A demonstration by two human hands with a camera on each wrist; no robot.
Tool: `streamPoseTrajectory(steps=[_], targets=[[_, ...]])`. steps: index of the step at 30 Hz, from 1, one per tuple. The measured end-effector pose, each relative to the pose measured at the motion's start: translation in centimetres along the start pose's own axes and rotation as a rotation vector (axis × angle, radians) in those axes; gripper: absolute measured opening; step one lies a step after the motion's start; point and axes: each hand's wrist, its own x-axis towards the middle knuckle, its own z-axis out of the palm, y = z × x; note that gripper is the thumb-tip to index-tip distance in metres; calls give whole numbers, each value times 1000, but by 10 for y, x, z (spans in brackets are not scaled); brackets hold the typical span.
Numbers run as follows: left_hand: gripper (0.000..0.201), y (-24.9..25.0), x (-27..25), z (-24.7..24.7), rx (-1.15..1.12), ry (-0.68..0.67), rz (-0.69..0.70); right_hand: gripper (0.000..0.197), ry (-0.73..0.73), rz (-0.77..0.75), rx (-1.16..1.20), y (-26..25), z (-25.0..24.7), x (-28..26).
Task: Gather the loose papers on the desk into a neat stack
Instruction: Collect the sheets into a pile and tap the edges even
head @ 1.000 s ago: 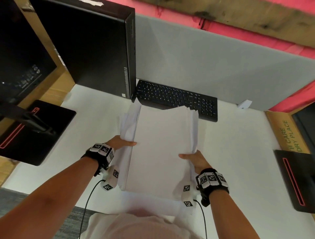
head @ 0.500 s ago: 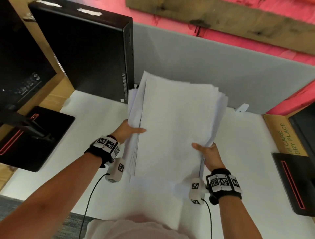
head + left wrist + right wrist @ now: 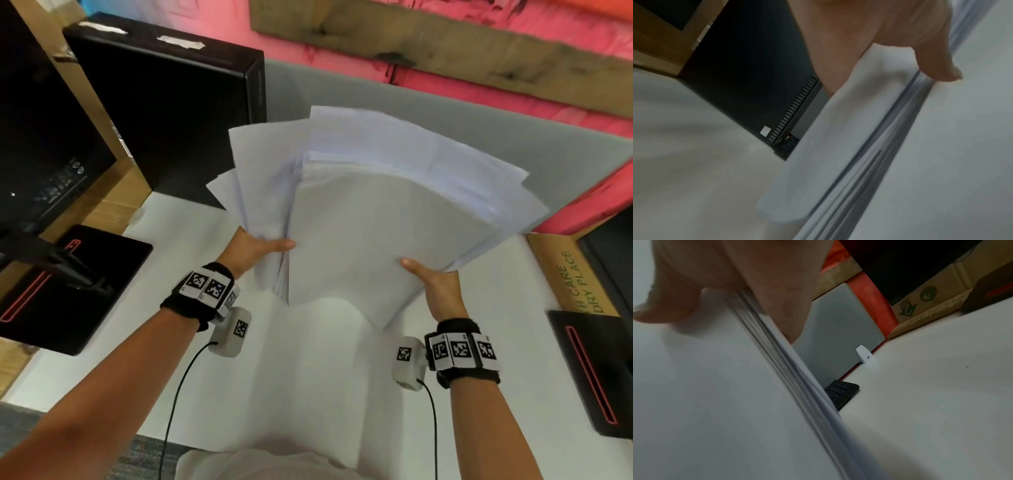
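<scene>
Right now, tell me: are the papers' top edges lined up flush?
No, the papers fan out unevenly at the top between the left hand and right hand.

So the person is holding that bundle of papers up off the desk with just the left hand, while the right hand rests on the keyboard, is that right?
Not quite: the head view shows both hands on the papers. The left hand grips one side, and the right hand grips the other side rather than resting on the keyboard.

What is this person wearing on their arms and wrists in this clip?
Both forearms are bare, no sleeves. Each wrist carries a black band topped with white blocks printed with black square code markers. A small white camera unit with its own marker hangs under each wrist, and a thin black cable trails from it.
</scene>
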Motion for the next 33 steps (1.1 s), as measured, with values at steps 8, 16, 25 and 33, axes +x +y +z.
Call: streamPoseTrajectory(steps=[8, 16, 25, 33], targets=[[58, 21, 9, 19, 1, -71, -22, 97, -128, 15, -10, -13, 10, 8], [69, 20, 17, 26, 6, 23, -58, 91, -113, 40, -61, -9, 7, 8], [54, 18, 5, 15, 8, -108, -79, 103, -156, 57, -22, -8, -1, 10], [41, 74, -36, 46, 53, 2, -133, 95, 11, 216, 44, -24, -10, -1]])
